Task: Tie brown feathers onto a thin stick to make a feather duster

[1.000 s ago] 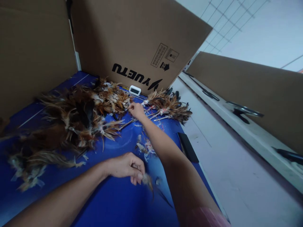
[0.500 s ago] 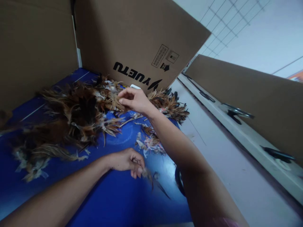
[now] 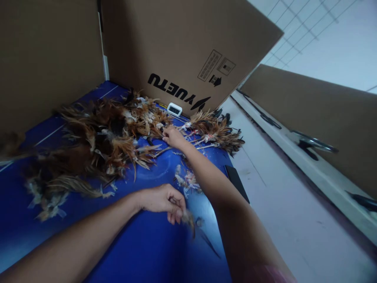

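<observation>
Low over the blue table [image 3: 141,243], my left hand [image 3: 165,202] is closed in a pinch on a small bunch of feathers [image 3: 188,222]. One long dark feather trails down to the right, blurred. My right hand [image 3: 175,137] is farther away, at the right edge of a large heap of brown feathers [image 3: 103,129]. Its fingers are curled together; whatever lies between them is hidden. Just past this hand are feather bundles [image 3: 220,131] with pale stems pointing left. White and pink scraps [image 3: 187,181] lie beneath my right forearm.
A cardboard box [image 3: 188,43] with upside-down lettering stands behind the heap, and another cardboard panel [image 3: 50,59] rises at left. A small white digital timer [image 3: 174,109] sits against the box. A flat dark object [image 3: 237,182] lies at the table's right edge.
My right hand has moved down and away from the brown feathers it was pinching, uncovering the white timer and the pale stems. My left hand still holds its feathers. The view has shifted slightly.
</observation>
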The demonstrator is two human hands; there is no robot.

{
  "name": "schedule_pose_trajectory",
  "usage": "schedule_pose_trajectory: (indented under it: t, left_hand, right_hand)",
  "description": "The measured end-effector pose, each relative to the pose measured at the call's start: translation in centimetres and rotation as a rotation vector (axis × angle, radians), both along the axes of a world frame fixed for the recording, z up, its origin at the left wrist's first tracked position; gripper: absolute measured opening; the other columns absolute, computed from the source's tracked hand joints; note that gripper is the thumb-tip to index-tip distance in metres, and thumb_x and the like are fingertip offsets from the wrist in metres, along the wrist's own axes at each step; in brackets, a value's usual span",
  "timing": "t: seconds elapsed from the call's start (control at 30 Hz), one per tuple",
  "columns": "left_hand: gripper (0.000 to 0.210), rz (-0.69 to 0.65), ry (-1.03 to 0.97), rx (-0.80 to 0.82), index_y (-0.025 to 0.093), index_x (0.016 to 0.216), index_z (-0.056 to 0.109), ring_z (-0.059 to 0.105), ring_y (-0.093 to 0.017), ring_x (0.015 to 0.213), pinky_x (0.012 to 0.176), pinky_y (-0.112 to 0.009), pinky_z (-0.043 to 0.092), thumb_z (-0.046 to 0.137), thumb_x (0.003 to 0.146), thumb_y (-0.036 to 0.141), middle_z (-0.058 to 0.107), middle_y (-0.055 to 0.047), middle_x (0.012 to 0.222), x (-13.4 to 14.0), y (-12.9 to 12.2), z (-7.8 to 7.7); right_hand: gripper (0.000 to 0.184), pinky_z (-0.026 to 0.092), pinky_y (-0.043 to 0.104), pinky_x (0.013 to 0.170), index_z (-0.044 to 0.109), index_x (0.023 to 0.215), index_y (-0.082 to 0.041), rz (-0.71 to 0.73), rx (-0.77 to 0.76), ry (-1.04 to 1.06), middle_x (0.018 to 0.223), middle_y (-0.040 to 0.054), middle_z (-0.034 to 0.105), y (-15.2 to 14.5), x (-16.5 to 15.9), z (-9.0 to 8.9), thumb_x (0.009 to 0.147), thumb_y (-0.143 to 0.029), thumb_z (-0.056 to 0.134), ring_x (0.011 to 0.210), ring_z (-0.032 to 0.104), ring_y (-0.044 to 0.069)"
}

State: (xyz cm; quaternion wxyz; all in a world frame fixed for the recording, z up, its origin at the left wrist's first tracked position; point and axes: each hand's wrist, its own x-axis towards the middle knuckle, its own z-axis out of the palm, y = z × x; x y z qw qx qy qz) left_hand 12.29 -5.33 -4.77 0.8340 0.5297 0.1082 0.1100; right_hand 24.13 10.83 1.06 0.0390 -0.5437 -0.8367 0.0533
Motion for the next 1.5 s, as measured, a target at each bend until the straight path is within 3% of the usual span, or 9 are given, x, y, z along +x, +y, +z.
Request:
schedule_pose_trajectory:
  t: [0.17,0.27,0.53,0.7,0.93,1.03,1.3,1.4,1.5]
  left_hand:
    - [0.040,-0.003,0.001,-0.015,0.014,0.072,0.069,0.063,-0.010,0.052,0.053,-0.021,0.051,0.082,0.061,0.051,0.070,-0.002,0.062,0.0,-0.1,0.1]
    - [0.042,-0.009,0.008,-0.024,0.014,0.073,0.069,0.063,-0.010,0.052,0.053,-0.020,0.051,0.082,0.060,0.052,0.070,-0.001,0.062,0.0,-0.1,0.2]
    - [0.043,-0.004,0.009,-0.019,0.014,0.071,0.069,0.063,-0.010,0.050,0.052,-0.020,0.051,0.083,0.059,0.052,0.068,0.000,0.059,0.1,-0.1,0.0]
    - [0.043,0.004,-0.009,-0.032,0.013,0.071,0.069,0.063,-0.010,0.050,0.051,-0.020,0.051,0.083,0.059,0.053,0.068,0.000,0.059,0.2,-0.1,-0.2]
    - [0.037,0.024,-0.049,-0.025,0.012,0.076,0.069,0.064,-0.010,0.052,0.052,-0.020,0.052,0.081,0.066,0.045,0.071,-0.003,0.064,-0.1,0.1,0.1]
    - [0.033,0.156,-0.084,-0.044,0.011,0.074,0.068,0.065,-0.011,0.053,0.052,-0.021,0.053,0.080,0.070,0.042,0.070,-0.005,0.065,-0.3,0.2,0.6]
    - [0.031,0.743,-0.233,-0.257,0.013,0.069,0.061,0.056,-0.006,0.047,0.045,-0.015,0.047,0.085,0.064,0.032,0.064,0.001,0.061,-0.5,1.0,1.6]
    - [0.032,0.816,-0.207,-0.318,0.014,0.072,0.063,0.059,-0.007,0.051,0.047,-0.015,0.049,0.088,0.060,0.029,0.065,0.002,0.065,-0.3,1.1,1.5]
    - [0.034,0.776,-0.167,-0.326,0.014,0.071,0.063,0.064,-0.010,0.056,0.050,-0.016,0.053,0.090,0.056,0.029,0.067,-0.001,0.062,-0.1,0.8,1.5]
  right_hand:
    - [0.013,0.040,0.023,0.071,0.067,0.088,-0.014,0.150,-0.082,0.194,0.077,-0.0004,0.064,-1.5,-0.8,2.2,0.083,-0.025,0.064,0.074,0.057,0.013]
    - [0.017,0.042,0.024,0.073,0.070,0.090,-0.014,0.286,-0.170,0.404,0.081,-0.0001,0.068,-1.8,-2.3,1.9,0.086,-0.027,0.060,0.077,0.060,0.013]
    - [0.019,0.043,0.031,0.084,0.071,0.093,-0.013,0.113,0.006,0.198,0.100,0.0118,0.069,-0.4,-5.8,-1.9,0.084,-0.010,0.055,0.095,0.061,0.022]
    - [0.010,0.046,0.025,0.077,0.071,0.083,-0.013,0.085,-0.051,0.290,0.086,0.0062,0.070,-0.2,-5.2,-1.0,0.083,-0.015,0.061,0.081,0.063,0.015]
    - [0.006,0.037,0.017,0.044,0.068,0.075,-0.013,-0.131,-0.464,0.995,0.061,-0.0026,0.064,-4.2,-1.1,2.6,0.071,-0.016,0.065,0.047,0.049,0.006]
    - [0.010,0.035,0.016,0.041,0.065,0.071,-0.014,-0.208,-0.496,1.118,0.057,-0.0038,0.063,-6.9,0.9,3.3,0.063,-0.020,0.070,0.044,0.048,0.005]
    - [0.022,0.031,0.017,0.040,0.063,0.065,-0.016,-0.381,-0.409,1.124,0.050,-0.0060,0.055,-14.0,4.8,2.8,0.064,-0.033,0.076,0.041,0.043,0.004]
    - [0.023,0.032,0.018,0.040,0.061,0.063,-0.016,-0.400,-0.390,1.139,0.055,-0.0036,0.059,-16.2,4.6,2.2,0.068,-0.035,0.073,0.041,0.043,0.004]
    - [0.016,0.036,0.018,0.042,0.064,0.067,-0.016,-0.415,-0.305,1.105,0.058,-0.0025,0.062,-17.7,3.9,1.0,0.071,-0.030,0.069,0.041,0.047,0.004]
